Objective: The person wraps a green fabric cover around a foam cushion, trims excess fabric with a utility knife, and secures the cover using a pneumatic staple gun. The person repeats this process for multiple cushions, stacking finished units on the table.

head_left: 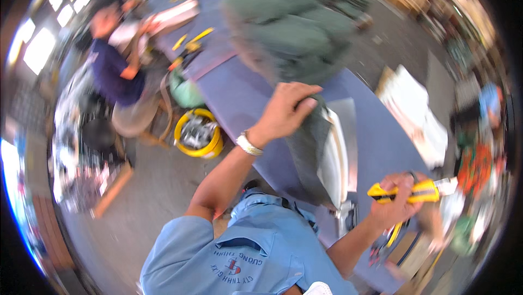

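Observation:
My left hand (pixel 289 111), with a light metal-coloured band at the wrist, curls its fingers over the upper edge of a dark green fabric-covered panel (pixel 306 150). The panel stands tilted on the blue-grey table, and its pale inner side (pixel 338 156) faces right. My right hand (pixel 396 199) is closed around a yellow and black utility knife (pixel 427 191), held to the right of the panel and apart from it. Motion blur hides whether its blade is out. Beyond my left hand lies a pile of dark green padded cushions (pixel 297 28).
The blue-grey table (pixel 376 126) runs from far left to near right. Yellow-handled tools (pixel 190 44) lie on its far left part. A yellow bucket (pixel 200 134) of small items stands on the floor at left. A seated person (pixel 117 66) works beyond it. White sheets (pixel 417 110) lie at right.

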Demonstrator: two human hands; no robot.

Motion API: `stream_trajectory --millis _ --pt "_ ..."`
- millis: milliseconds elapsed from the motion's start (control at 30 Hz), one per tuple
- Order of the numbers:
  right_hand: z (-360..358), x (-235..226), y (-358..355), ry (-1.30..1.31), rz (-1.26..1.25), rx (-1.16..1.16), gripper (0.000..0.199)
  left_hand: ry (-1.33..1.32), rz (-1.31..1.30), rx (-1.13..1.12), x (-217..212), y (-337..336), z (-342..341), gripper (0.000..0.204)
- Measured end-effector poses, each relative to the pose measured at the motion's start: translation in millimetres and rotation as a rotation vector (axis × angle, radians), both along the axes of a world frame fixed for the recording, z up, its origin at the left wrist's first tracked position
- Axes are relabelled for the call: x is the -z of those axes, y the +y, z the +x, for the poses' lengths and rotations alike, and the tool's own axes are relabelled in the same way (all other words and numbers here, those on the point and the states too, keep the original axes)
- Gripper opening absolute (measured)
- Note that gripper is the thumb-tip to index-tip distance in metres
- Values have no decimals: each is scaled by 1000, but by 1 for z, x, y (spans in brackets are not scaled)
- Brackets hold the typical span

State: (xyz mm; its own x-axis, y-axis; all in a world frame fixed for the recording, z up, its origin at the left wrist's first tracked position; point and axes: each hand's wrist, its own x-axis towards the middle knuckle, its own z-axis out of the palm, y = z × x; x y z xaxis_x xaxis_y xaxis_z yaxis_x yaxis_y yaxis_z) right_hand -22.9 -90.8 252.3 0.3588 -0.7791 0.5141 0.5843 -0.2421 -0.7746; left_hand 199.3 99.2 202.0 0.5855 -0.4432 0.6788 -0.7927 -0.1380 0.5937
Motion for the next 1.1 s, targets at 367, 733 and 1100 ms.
stream_trajectory --millis 367,733,1100 --pt "195 27 238 495 -878 -723 25 493 -394 -202 135 129 22 30" --pt "120 87 53 902 -205 -208 26 1260 -404 -118 167 171 40 35" --pt "-164 303 -90 1489 -6 427 43 1312 -491 -96 172 179 58 41"
